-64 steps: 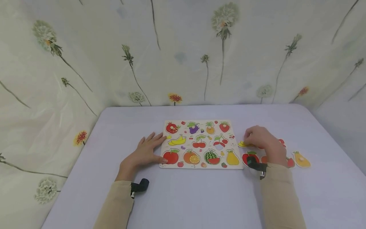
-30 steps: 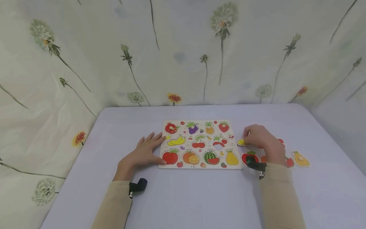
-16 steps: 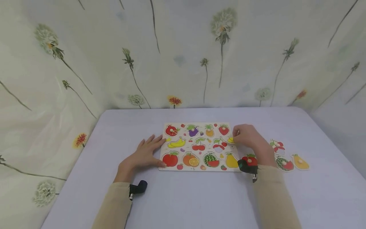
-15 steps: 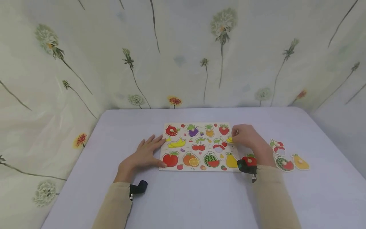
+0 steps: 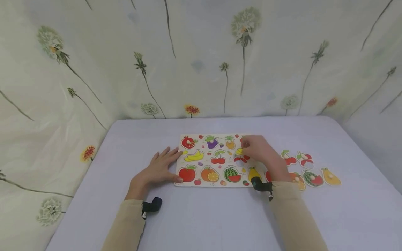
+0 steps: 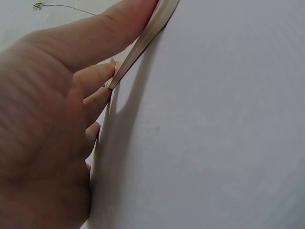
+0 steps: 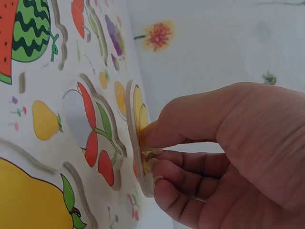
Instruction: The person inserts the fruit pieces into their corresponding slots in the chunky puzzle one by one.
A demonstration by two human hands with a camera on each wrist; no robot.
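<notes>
A wooden fruit puzzle board (image 5: 204, 184) lies flat on the table, with recesses printed with fruit. My left hand (image 5: 161, 167) rests at the board's left edge, fingers spread and thumb on its lower left corner; the left wrist view shows the thumb (image 6: 100, 36) along that edge. My right hand (image 5: 262, 151) pinches a banana puzzle piece (image 7: 138, 129) above the right part of the board, over the recess with the red radish-like picture. In the right wrist view the piece stands tilted close to the board. Pomegranate (image 5: 188, 142), grape (image 5: 211, 142) and pineapple (image 5: 230, 142) pieces sit in the top row.
Loose pieces lie right of the board: cherry (image 5: 289, 159), radish-like (image 5: 305, 159), watermelon (image 5: 313, 178), pear (image 5: 330, 176) and orange (image 5: 297, 179). An apple piece (image 5: 268, 176) is partly hidden by my right arm. A flowered cloth (image 5: 201, 83) hangs behind the table.
My right hand has lifted the banana piece from right of the board and carried it left over the board, uncovering the loose pieces. The left hand stays in place.
</notes>
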